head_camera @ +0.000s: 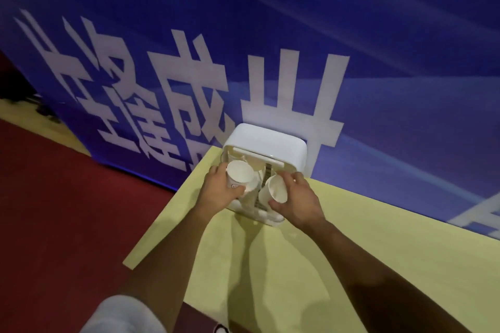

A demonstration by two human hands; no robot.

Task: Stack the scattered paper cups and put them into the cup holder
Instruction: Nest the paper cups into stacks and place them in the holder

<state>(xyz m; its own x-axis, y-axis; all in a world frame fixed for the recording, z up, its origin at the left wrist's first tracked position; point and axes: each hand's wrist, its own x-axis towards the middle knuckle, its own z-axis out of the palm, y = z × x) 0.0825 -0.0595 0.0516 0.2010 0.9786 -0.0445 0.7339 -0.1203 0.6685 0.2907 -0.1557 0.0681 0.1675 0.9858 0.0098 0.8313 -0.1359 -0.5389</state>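
Head view: the white cup holder (pixel 266 143) stood on the yellow table (pixel 365 238), against a blue banner (pixel 378 35).
Left hand (pixel 217 193): curled round the left cup (pixel 240 177), mouth up, over the holder.
Right hand (pixel 299 201): thumb and fingers pinched the tilted right cup (pixel 274 189).
Doing it well: the step seemingly needed rims lined up, one cup nested in the other, and a light squeeze.

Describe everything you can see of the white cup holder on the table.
The cup holder is a white, plastic-looking box with rounded corners, at the far edge of the yellow table against the blue banner. Its open side faces the camera, a slotted strip down its middle. The left hand and right hand hold paper cups over it; contact is unclear.
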